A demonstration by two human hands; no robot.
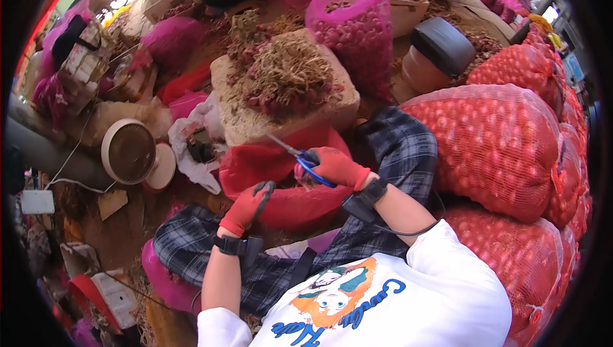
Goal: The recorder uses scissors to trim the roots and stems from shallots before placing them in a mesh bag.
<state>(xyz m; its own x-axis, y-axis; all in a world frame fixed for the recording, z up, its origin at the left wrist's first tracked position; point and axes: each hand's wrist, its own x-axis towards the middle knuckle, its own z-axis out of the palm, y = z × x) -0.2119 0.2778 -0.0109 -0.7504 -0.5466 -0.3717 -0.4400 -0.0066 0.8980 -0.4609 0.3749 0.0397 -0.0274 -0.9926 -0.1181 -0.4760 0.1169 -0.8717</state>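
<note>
My right hand [337,167], in a red glove, grips scissors [309,167] with blue handles. Their metal blades point up and left, toward the pale block. Below and left of it, my left hand [244,210] wears a red glove with dark grey fingertips. Its fingers are drawn together, and anything between them is hidden. Under both hands, between my legs, lies a red, bag-like container [290,210] with its mouth open. A small reddish, blurred thing shows beside the scissor handles. A heap of dried shallots with stalks [290,69] rests on the pale block [239,120] just beyond.
Large red net sacks of bulbs [485,136] are stacked at my right. A pink net bag of bulbs [354,34] stands behind the block. A dark-topped tub [440,47] is at the far right. Leftward are a round fan [129,151] and a white plastic bag [195,133].
</note>
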